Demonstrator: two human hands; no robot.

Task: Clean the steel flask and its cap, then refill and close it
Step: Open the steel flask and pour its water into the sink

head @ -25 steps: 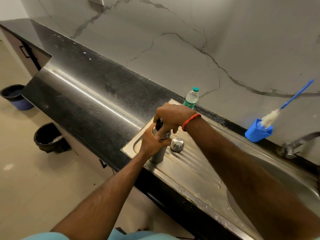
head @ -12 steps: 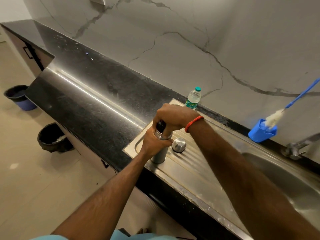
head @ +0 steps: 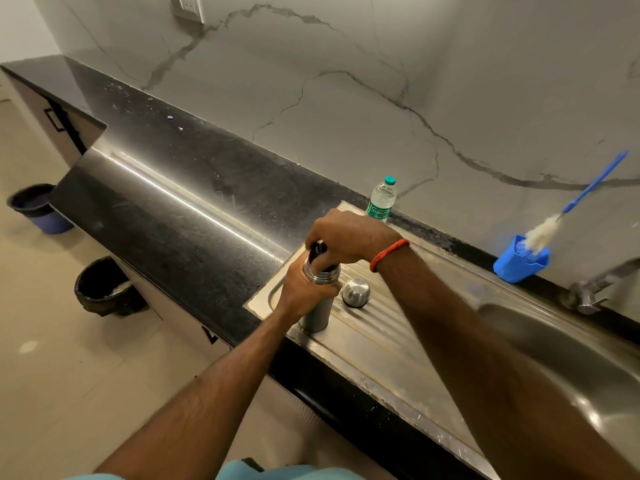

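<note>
Twisting the stopper (head: 317, 249) on my flask (head: 317, 313).
Left hand (head: 304, 294) holds it, right hand (head: 346, 237) grips the stopper; cap (head: 356, 292) at three o'clock. Nothing moved: washing waits.

A pale wall (head: 346, 98) with grey veins carries a white socket (head: 188, 8). Below runs a glossy black counter (head: 166, 188); a black bin (head: 100, 301) and a blue bin (head: 52, 221) stand on the beige tiled floor (head: 69, 393).
</note>
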